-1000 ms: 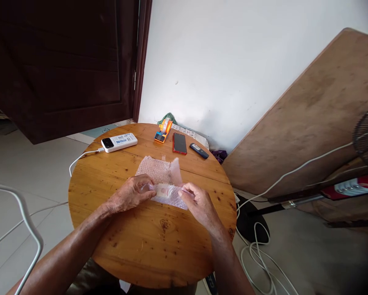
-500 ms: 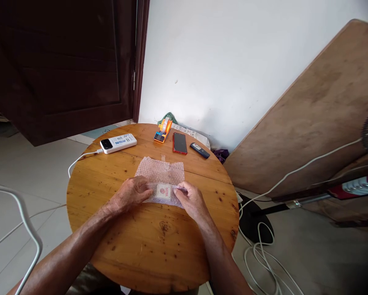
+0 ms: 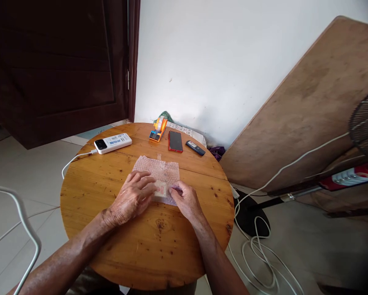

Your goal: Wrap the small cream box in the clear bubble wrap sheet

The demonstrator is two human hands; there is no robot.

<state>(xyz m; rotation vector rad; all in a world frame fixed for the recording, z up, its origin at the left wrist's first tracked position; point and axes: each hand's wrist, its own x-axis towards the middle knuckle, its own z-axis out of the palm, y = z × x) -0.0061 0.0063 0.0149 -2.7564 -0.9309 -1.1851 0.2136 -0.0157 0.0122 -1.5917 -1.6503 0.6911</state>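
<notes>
Bubble wrap [image 3: 170, 169] lies on the table [image 3: 162, 246]; behind it, tape dispenser [image 3: 158, 129], phone [image 3: 175, 141], remote [image 3: 195, 148].

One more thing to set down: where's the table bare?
The table is bare between its near rim and bubble wrap, between power bank and left hand, and right of the right hand. Crowded: under both hands; far side, with tape dispenser, phone, dark device.

the phone [image 3: 175, 141] has a red edge, the tape dispenser [image 3: 158, 129] orange and, seemingly, blue.
</notes>
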